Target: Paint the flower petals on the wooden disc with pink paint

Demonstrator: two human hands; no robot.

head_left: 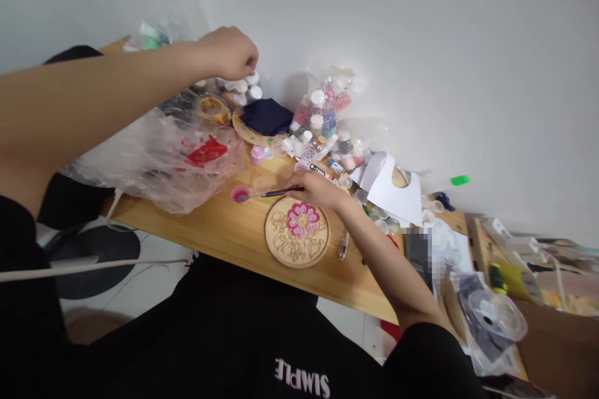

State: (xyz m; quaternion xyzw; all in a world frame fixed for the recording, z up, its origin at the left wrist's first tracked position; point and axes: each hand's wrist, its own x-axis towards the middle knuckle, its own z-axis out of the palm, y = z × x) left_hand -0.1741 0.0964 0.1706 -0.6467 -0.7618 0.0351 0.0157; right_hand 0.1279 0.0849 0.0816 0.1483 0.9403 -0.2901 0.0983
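My right hand (314, 191) grips a slim tool with a dark handle and a thin metallic shaft, which looks like a small palette knife (276, 192). Its flat tip rests in a small cup of pink material (240, 194). Just below that hand lies a round wooden disc (296, 255) carved with floral lines. One flower (303, 219) on it is coloured pink and magenta. My left hand (234, 53) is raised at the back left, fingers curled closed, above several white-capped bottles (255, 93). Whatever its fingers may hold is hidden.
A clear plastic bag (187, 184) with a red piece inside covers the table's left part. Behind are a dark folded cloth (266, 116), bagged bead jars (317, 121) and a B-7000 tube (316, 169). White paper (397, 199) and a pen (344, 246) lie to the right.
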